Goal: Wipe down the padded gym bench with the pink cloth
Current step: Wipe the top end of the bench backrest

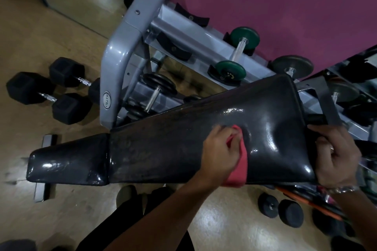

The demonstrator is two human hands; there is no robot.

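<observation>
A gym floor of pale glossy boards runs under everything, with a magenta wall behind. Taking the padded gym bench (183,144) as the landmark: off its left end, on the floor, lie black hex dumbbells (49,91). Behind the bench's middle stands a grey dumbbell rack (130,32) holding a green-ended dumbbell (237,55) and darker ones.

On the bench's wider right half, the left hand (219,151) presses the pink cloth (238,167) flat against the black vinyl, fingers closed over a bunched fold of it, while the cloth's lower end hangs over the bench's near edge. Just right of the cloth the pad shines wet. At the bench's far right end, the right hand (336,155) grips the pad's edge, fingers wrapped around it, apparently steadying it.

The step in hand looks like the wiping itself, working on the broad back pad. The dull, streaky stretch left of the cloth and the narrow seat pad at the left end seem undone, so the next move likely calls for sweeping the cloth leftward with firm, even pressure while the bench is held steady.
</observation>
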